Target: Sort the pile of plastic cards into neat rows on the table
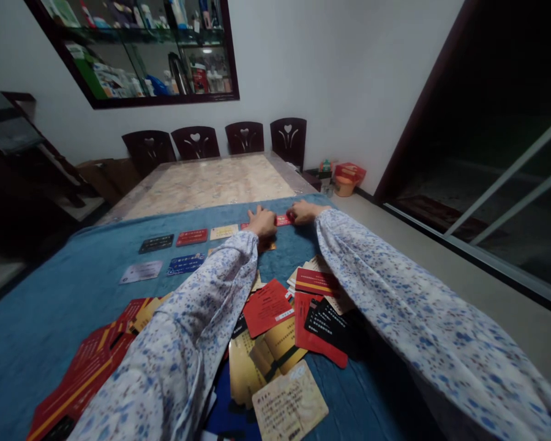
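Both my arms reach to the far part of a blue cloth (96,269). My right hand (303,212) has its fingers bent at the right end of a red card (283,220) lying in the far row. Just left of that card, my left hand (261,222) rests with fingers spread, partly covering another red card (244,226). Further left in the row lie a cream card (224,231), a red card (191,237) and a black card (157,244). A blue card (186,264) and a pale card (141,272) form a nearer row, partly hidden by my left sleeve.
Loose piles of red, black and gold cards (290,396) lie near me, between and beside my forearms. Beyond the cloth is the bare stone tabletop (202,184), with several dark chairs (289,142) behind. A glass door stands at right.
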Demonstrator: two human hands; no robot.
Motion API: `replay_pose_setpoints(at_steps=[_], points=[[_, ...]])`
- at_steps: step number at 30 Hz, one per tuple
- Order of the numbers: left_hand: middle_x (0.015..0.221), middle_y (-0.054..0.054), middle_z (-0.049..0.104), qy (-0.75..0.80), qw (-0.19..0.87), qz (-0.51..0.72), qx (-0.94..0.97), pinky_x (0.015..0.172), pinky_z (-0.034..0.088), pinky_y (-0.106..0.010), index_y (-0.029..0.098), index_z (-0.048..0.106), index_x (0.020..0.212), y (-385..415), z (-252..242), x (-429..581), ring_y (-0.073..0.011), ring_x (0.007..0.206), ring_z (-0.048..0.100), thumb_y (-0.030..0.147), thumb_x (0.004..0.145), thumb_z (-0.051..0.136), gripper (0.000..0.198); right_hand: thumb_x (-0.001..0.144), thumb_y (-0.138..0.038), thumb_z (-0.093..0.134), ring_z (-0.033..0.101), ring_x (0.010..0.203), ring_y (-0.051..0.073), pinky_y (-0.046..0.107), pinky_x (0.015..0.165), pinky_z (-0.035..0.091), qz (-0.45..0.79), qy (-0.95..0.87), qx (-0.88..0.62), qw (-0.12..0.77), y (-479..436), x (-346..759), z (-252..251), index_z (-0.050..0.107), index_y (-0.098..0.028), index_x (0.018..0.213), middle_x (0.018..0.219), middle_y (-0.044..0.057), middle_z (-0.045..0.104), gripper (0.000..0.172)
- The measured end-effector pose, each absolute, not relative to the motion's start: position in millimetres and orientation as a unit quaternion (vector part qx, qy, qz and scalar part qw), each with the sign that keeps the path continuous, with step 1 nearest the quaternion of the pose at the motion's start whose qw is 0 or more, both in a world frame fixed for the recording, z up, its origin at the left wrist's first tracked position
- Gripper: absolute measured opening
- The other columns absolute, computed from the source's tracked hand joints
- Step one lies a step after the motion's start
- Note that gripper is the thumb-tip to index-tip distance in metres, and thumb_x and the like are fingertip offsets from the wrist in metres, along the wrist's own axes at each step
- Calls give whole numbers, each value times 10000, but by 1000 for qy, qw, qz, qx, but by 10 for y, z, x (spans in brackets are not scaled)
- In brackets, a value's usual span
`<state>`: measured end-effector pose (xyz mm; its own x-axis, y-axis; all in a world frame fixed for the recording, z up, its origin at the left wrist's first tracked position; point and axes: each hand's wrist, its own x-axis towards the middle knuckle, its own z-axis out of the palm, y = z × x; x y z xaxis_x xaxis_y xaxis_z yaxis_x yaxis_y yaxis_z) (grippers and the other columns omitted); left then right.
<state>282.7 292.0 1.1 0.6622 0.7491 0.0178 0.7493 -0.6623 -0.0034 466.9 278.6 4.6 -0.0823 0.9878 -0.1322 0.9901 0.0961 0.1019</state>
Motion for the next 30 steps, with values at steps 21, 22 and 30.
replay_pose_setpoints(at_steps=[21,22,30], points=[[1432,-123,599,-348,30,-84,-933,1092,275,-617,268,654,1327,2564,14,2503,-362,1447,315,231,927,481,437,903,-253,559,515,1207,330,390,883,417,47,753,657,8,2013,4577,307,680,-215,1301,1306,143,657,418],[1439,-119,596,-344,31,-85,-935,1098,269,-614,268,652,1329,2523,29,2487,-362,1450,314,237,927,490,435,912,-257,553,513,1203,326,384,873,403,53,754,654,4,1949,4559,317,696,-211,1265,1291,142,665,383],[1441,-74,618,-306,23,-117,-944,1107,243,-584,314,668,1326,2208,85,2390,-358,1459,314,221,923,498,447,891,-175,532,528,1082,288,356,775,308,74,761,644,-17,1444,4434,373,742,-190,969,1098,124,726,224]])
